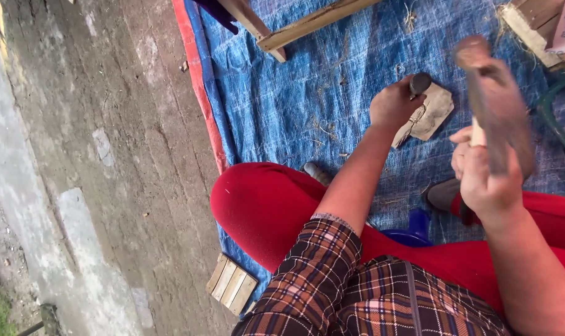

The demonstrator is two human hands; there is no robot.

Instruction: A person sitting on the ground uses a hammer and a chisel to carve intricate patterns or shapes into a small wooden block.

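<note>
While gripping a dark round-headed metal punch (420, 84) in left-hand fingers (399, 99) above a flat tan stone slab (433, 112), right hand (489, 180) clutching blurred wooden mallet (490, 102).

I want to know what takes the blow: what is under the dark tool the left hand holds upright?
The left hand holds the dark tool on a flat pale stone-like slab lying on the blue tarp. The tool's tip is hidden by the hand.

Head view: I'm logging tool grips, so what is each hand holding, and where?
The right hand grips a raised, motion-blurred hammer by its handle's lower end. The left hand holds a dark rod around its shaft against a wood piece.
</note>
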